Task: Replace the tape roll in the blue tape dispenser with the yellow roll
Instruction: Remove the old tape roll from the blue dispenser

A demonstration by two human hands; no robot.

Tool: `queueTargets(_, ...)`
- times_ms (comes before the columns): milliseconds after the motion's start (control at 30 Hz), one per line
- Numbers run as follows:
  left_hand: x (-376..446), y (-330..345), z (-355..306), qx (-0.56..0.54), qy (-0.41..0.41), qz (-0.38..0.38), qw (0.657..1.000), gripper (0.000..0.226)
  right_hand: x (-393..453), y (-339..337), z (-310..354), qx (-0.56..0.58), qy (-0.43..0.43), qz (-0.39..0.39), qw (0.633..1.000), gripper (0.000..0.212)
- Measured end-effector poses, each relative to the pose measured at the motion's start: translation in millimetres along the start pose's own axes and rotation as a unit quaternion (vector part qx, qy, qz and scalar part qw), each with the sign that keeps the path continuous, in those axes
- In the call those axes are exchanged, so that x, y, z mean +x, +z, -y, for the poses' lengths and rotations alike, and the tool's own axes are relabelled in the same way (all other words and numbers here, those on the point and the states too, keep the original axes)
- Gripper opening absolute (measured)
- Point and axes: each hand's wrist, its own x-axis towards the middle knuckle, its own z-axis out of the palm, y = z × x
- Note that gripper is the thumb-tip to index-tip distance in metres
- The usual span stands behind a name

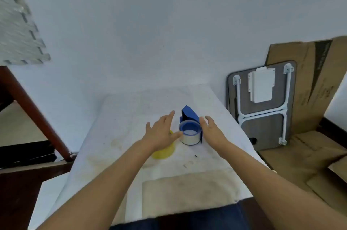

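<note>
The blue tape dispenser (189,115) lies on its side on the white table (131,109), with a clear, silvery tape roll (190,138) on its blue hub facing up. My left hand (161,132) hovers just left of the roll, fingers spread, thumb tip at the roll's rim. My right hand (211,128) is at the dispenser's right side, fingers apart, close to or touching it. The yellow roll (164,152) lies flat on the table under my left wrist, partly hidden.
A beige cloth patch (189,194) lies at the table's near edge. A folded small table (262,106) and cardboard sheets (309,87) lean against the wall at right. A dark wooden frame (33,113) stands at left.
</note>
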Motion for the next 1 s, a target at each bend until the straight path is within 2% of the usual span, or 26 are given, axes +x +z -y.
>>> queueTargets(167,3,19,-13,0.038,0.015,0.008,0.999,0.106,12,-1,-12,0.017,0.051,-0.009,0.999,0.058)
queueTargets(333,16,41,-18,0.071,0.026,-0.038,0.996,0.11,25,3,-10,0.037,0.075,-0.013,0.996,0.055)
queueTargets(567,28,57,-14,0.057,0.027,-0.045,0.997,0.103,33,15,-15,0.041,0.068,0.003,0.997,0.052)
queueTargets(833,20,51,7,-0.024,0.089,-0.028,0.995,0.086,27,22,-16,0.172,0.096,-0.074,0.978,0.041)
queueTargets(900,16,48,9,-0.034,0.101,-0.027,0.994,0.085,24,23,-14,0.222,0.11,-0.075,0.966,0.048)
queueTargets(1000,6,43,7,-0.038,0.125,-0.028,0.991,0.081,20,22,-13,0.256,0.127,-0.045,0.957,0.085)
